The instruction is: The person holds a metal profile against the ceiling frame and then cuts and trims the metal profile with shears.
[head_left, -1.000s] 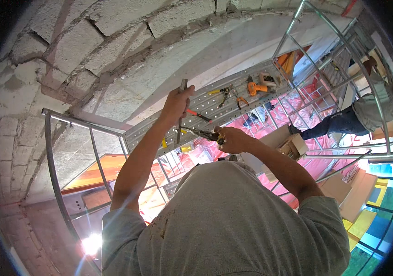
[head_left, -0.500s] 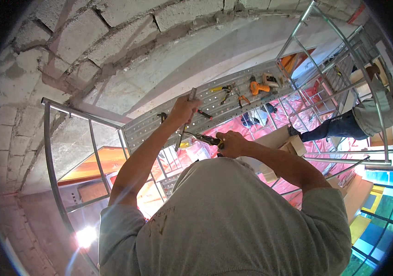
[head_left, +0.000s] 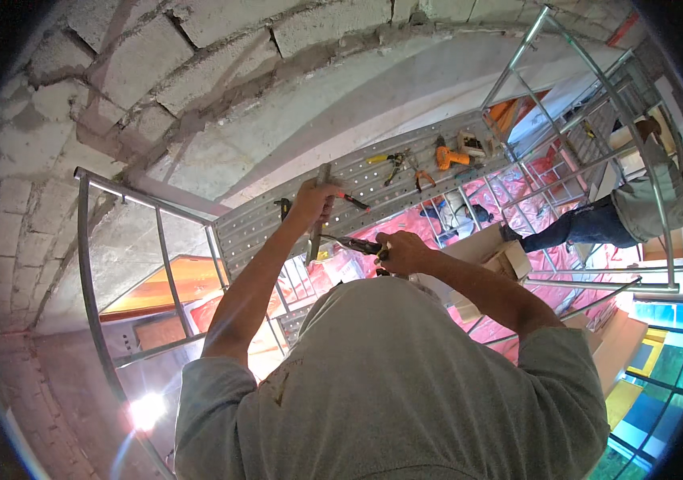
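Note:
My left hand (head_left: 317,200) grips an upright grey metal strip (head_left: 313,248) over the perforated scaffold platform (head_left: 245,232). My right hand (head_left: 401,252) holds dark metal snips or pliers (head_left: 351,243), whose jaws reach to the strip below my left hand. Just behind my left hand lies a red-and-black tool (head_left: 353,202). Farther right on the platform are yellow-handled pliers (head_left: 393,162), orange-handled pliers (head_left: 424,178) and an orange drill (head_left: 449,156) beside a small cluttered box (head_left: 469,146).
A block wall (head_left: 221,64) curves along the back. Tubular scaffold frames (head_left: 85,240) stand at both sides. At right another person (head_left: 637,204) is on the scaffold, near cardboard (head_left: 505,268). Pink sheeting (head_left: 525,192) lies below, where a further person (head_left: 457,216) appears.
My left hand has dropped lower over the last second, still on the strip. The snips stay at the strip. The person below has shifted slightly to the right.

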A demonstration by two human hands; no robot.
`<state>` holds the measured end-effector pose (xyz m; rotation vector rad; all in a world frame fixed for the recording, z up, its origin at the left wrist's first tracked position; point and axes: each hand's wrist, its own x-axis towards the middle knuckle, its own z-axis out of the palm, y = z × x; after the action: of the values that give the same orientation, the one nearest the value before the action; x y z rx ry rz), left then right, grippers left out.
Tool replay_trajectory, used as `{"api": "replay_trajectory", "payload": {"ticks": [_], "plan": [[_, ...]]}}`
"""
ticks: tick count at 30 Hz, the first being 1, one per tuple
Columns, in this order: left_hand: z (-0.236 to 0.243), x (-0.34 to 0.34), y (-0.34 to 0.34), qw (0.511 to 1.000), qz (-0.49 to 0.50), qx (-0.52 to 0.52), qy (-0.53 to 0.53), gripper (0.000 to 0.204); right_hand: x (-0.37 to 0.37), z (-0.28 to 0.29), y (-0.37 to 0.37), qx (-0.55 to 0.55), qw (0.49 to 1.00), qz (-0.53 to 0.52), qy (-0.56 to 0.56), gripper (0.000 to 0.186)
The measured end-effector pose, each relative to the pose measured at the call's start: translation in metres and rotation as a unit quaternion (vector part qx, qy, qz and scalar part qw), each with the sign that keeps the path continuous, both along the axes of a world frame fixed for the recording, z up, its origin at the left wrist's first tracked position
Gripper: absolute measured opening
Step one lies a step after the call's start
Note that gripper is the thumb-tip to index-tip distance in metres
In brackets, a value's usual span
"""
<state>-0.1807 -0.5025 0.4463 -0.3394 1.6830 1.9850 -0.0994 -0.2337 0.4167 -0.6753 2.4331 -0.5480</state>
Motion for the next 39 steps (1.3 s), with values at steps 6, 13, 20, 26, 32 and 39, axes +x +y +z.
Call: {"api": "replay_trajectory", "payload": {"ticks": [6, 13, 20, 26, 32, 39], "plan": [[0.027, -0.016, -0.018, 0.975, 0.217, 0.009, 0.052, 0.006, 0.002, -0.008, 0.009, -0.053, 0.994, -0.086, -0.045, 0.068], [0.071, -0.015, -0.047, 0.885, 0.315, 0.298, 0.169, 0.019, 0.016, 0.033, -0.005, -0.172, 0.957, -0.116, -0.201, 0.072], [0.095, -0.019, -0.041, 0.85, 0.324, 0.344, 0.234, 0.021, 0.008, 0.062, -0.014, -0.26, 0.935, -0.138, -0.196, 0.069], [0.103, -0.022, -0.042, 0.849, 0.27, 0.373, 0.26, 0.021, 0.008, 0.059, -0.021, -0.291, 0.922, -0.139, -0.215, 0.07], [0.106, -0.026, -0.052, 0.833, 0.286, 0.395, 0.261, 0.021, 0.015, 0.064, -0.02, -0.288, 0.925, -0.148, -0.201, 0.083], [0.106, -0.026, -0.049, 0.834, 0.261, 0.41, 0.261, 0.021, 0.013, 0.078, -0.027, -0.29, 0.919, -0.126, -0.234, 0.08]]}}
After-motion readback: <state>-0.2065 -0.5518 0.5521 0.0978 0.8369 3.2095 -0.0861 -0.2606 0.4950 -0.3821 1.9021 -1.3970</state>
